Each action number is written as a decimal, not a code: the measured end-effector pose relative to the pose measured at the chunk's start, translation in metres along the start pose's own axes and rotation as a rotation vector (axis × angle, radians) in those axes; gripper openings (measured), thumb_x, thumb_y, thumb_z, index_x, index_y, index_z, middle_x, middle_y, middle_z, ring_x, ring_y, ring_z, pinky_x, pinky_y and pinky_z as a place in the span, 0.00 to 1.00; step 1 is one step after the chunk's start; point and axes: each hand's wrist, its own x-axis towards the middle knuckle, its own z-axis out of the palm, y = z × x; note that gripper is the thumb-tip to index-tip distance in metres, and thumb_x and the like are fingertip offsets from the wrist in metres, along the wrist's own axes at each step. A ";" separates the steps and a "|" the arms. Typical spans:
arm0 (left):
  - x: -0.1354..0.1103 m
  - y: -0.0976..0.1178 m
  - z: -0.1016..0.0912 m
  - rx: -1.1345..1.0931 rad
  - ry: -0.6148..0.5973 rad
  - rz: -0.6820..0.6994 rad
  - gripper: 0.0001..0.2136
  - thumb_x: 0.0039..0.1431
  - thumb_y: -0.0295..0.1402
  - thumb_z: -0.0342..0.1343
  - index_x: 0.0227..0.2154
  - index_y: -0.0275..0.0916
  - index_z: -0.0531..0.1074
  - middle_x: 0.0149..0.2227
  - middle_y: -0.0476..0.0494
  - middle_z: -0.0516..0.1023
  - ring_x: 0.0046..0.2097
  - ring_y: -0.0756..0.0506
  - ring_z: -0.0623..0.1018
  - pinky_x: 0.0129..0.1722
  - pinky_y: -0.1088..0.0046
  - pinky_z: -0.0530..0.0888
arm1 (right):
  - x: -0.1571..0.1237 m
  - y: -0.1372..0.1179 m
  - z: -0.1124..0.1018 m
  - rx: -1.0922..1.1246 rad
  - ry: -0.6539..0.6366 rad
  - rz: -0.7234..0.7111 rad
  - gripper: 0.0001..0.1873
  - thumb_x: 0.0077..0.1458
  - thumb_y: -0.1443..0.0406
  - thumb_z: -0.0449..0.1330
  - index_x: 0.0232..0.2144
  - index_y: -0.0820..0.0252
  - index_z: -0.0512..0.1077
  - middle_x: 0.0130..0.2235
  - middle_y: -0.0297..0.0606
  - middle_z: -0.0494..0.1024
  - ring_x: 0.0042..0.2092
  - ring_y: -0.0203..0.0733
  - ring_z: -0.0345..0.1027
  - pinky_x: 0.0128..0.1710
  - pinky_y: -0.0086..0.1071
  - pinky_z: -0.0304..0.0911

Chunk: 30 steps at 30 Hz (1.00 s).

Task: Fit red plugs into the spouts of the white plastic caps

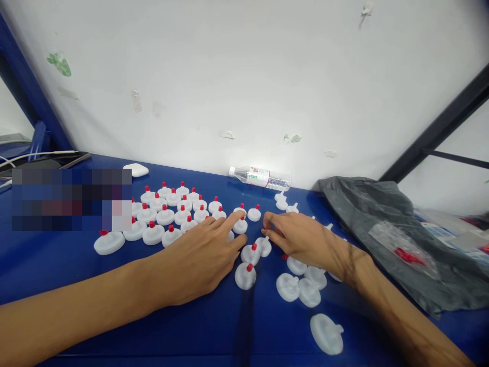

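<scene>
Several white disc-shaped plastic parts with red caps [165,216] stand in rows on the blue table [214,326]. My left hand [202,257] lies flat among them, fingers stretched toward a capped disc [240,225]. My right hand [301,238] is closed in a pinch just right of a disc [263,246]; what its fingertips hold is too small to make out. White discs without red caps [301,288] lie under and near my right wrist. One more uncapped disc [326,334] lies closer to me.
A clear water bottle [260,177] lies on its side by the white wall. A grey plastic bag [385,224] with a clear pouch of red caps [405,253] sits at the right. A small white case [136,169] and cables [34,155] are at the back left.
</scene>
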 end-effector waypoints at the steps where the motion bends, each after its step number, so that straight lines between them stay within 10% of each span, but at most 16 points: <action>1: 0.000 0.000 0.000 0.007 0.005 0.003 0.15 0.72 0.27 0.43 0.47 0.35 0.75 0.54 0.36 0.77 0.69 0.27 0.62 0.46 0.50 0.77 | 0.000 0.000 0.000 -0.005 0.002 0.002 0.12 0.71 0.57 0.48 0.43 0.55 0.69 0.30 0.35 0.79 0.30 0.42 0.72 0.28 0.32 0.52; 30: -0.002 -0.001 0.006 0.041 0.089 -0.003 0.14 0.71 0.28 0.45 0.50 0.36 0.75 0.55 0.35 0.75 0.69 0.30 0.62 0.44 0.56 0.77 | -0.002 -0.001 0.001 -0.025 0.023 -0.037 0.12 0.71 0.59 0.48 0.40 0.55 0.68 0.25 0.31 0.74 0.27 0.38 0.64 0.27 0.31 0.46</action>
